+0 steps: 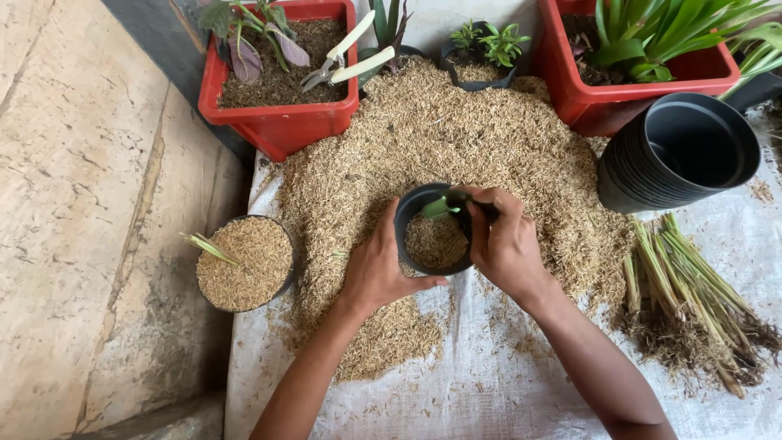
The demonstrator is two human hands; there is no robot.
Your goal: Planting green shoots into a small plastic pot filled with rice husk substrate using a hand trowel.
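Observation:
A small black pot (410, 218), partly filled with rice husk, sits at the near edge of a large husk pile (456, 138). My left hand (376, 269) wraps around the pot's left and lower side. My right hand (507, 240) pinches a small green plant cutting (441, 207) over the pot's top right rim. The cutting's lower end is hidden by my fingers.
A filled black pot (244, 262) with a sprig stands to the left. Bare-rooted plant cuttings (692, 301) lie to the right on the white woven sheet (489, 391). A stack of black pots (680, 155) lies on its side, and red planters (281, 122) (586, 98) hold plants. Pruning shears (346, 59) rest on the left one.

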